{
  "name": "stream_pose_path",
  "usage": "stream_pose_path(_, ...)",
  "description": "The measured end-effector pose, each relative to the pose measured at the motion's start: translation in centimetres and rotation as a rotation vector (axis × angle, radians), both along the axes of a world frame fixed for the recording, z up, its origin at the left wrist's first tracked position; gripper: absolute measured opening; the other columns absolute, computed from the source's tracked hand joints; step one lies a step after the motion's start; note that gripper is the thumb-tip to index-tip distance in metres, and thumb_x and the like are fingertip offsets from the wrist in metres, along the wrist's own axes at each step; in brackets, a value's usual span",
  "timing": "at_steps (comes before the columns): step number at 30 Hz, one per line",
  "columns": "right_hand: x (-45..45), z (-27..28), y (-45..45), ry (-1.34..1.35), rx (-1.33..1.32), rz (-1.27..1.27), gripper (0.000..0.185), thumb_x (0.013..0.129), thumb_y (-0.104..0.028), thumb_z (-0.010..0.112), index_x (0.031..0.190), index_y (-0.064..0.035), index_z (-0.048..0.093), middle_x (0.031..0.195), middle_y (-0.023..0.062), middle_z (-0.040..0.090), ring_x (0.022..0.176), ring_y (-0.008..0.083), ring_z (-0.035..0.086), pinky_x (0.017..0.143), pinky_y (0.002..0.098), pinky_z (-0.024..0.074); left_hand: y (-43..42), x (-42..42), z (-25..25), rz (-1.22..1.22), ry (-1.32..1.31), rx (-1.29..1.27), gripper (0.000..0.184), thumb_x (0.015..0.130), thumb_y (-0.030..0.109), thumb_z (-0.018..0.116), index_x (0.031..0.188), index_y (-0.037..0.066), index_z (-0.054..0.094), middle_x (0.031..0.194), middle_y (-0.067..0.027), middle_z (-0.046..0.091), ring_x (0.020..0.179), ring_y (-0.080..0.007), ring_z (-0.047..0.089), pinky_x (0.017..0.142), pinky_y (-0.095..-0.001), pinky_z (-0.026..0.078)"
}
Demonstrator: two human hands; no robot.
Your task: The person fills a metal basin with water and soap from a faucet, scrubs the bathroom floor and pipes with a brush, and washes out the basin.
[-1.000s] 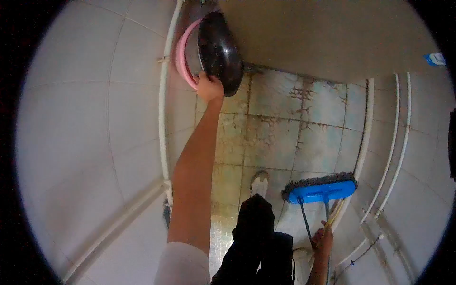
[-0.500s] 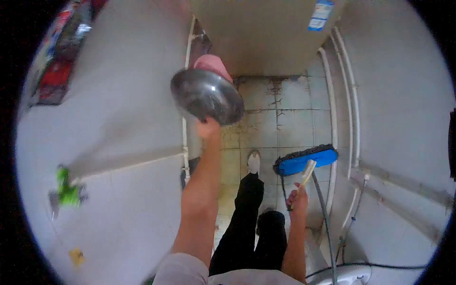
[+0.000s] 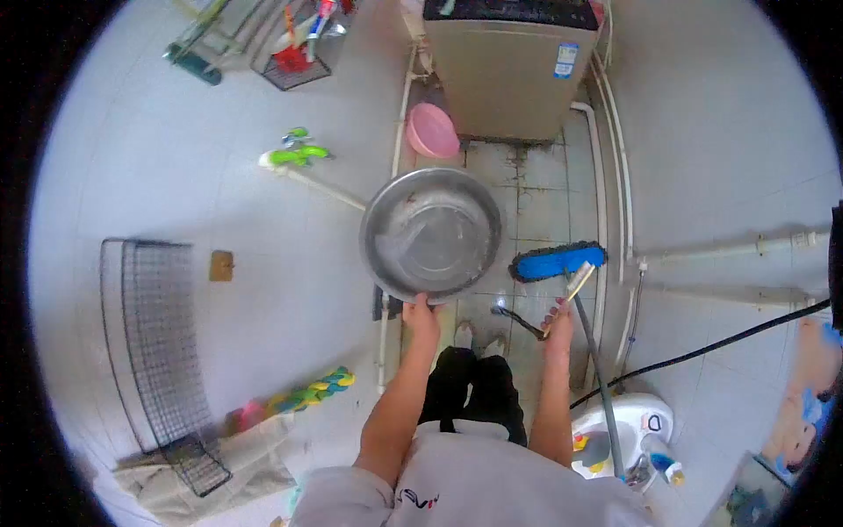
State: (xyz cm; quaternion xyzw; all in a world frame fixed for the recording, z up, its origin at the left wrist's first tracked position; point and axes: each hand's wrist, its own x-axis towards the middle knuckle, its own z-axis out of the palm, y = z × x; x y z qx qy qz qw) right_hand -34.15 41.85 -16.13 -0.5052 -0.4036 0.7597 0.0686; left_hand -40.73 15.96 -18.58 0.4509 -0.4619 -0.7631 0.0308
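A wide metal basin (image 3: 435,241) is held by its near rim in my left hand (image 3: 421,318), fingers closed and its inside facing me. Streaks and a pale patch show on its inner surface. My right hand (image 3: 558,327) is closed around a brush (image 3: 578,281) with a pale handle, bristle end pointing up and away. A dark, thin tool (image 3: 520,323) also sticks out leftward from that hand; its kind is unclear. Beyond the metal basin, a pink basin (image 3: 432,130) leans by the left wall.
A blue mop head (image 3: 558,261) lies on the tiled floor, its pole (image 3: 599,378) running back past a white washbasin (image 3: 645,413). A beige appliance (image 3: 500,79) stands ahead. Pipes line both walls. A green-handled tap (image 3: 299,156) and wire rack (image 3: 167,342) are on the left.
My left hand has brought the metal basin back from beside the pink basin and turned its inside toward me. My feet are now side by side. The right hand still grips the brush.
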Motion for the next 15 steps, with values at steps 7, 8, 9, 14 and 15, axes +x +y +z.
stream_pose_path(7, -10.2, 14.1, -3.6, 0.268, 0.83, 0.738, 0.031, 0.078, -0.026, 0.062, 0.096, -0.0013, 0.057, 0.07, 0.0067, 0.055, 0.064, 0.0142, 0.052, 0.059, 0.0284, 0.0424, -3.5, 1.9, 7.7, -0.175, 0.209, -0.043, 0.024, 0.078, 0.008, 0.052, 0.102, 0.01, 0.046, 0.096, -0.0034, 0.053, 0.079, -0.0169, 0.054, 0.061, -0.0325, 0.049)
stream_pose_path(8, -13.5, 17.0, -5.5, 0.329, 0.846, 0.805, 0.032, 0.079, -0.027, 0.061, 0.099, -0.0014, 0.057, 0.074, 0.0073, 0.058, 0.067, 0.0155, 0.054, 0.064, 0.0289, 0.0437, -3.9, 1.2, 8.3, -0.175, 0.2, -0.002, 0.023, 0.078, 0.009, 0.053, 0.099, 0.011, 0.045, 0.095, -0.0033, 0.053, 0.079, -0.0169, 0.053, 0.059, -0.0323, 0.048)
stream_pose_path(9, -16.9, 18.8, -7.1, 0.413, 0.979, 0.843, 0.037, 0.078, -0.028, 0.062, 0.101, -0.0002, 0.056, 0.079, 0.0112, 0.061, 0.07, 0.0183, 0.058, 0.065, 0.0311, 0.0451, -4.0, 0.6, 9.8, -0.171, 0.223, -0.007, 0.023, 0.078, 0.009, 0.053, 0.099, 0.011, 0.045, 0.095, -0.0033, 0.053, 0.079, -0.0169, 0.053, 0.059, -0.0323, 0.048)
stream_pose_path(14, -28.5, 28.0, -18.6, 0.674, 1.254, 1.118, 0.037, 0.074, -0.026, 0.064, 0.105, -0.008, 0.056, 0.087, 0.0181, 0.061, 0.079, 0.032, 0.06, 0.07, 0.0387, 0.0469, -6.1, -1.0, 13.3, -0.14, 0.225, 0.006, 0.022, 0.077, 0.009, 0.054, 0.098, 0.007, 0.047, 0.085, -0.005, 0.055, 0.068, -0.0183, 0.055, 0.054, -0.0313, 0.05)
stream_pose_path(15, -29.5, 28.3, -20.2, 0.679, 1.262, 1.109, 0.037, 0.074, -0.026, 0.064, 0.105, -0.008, 0.056, 0.087, 0.0181, 0.061, 0.079, 0.032, 0.06, 0.07, 0.0387, 0.0469, -6.4, -1.3, 13.8, -0.144, 0.236, 0.006, 0.022, 0.077, 0.009, 0.054, 0.098, 0.007, 0.047, 0.085, -0.005, 0.055, 0.068, -0.0183, 0.055, 0.054, -0.0313, 0.05)
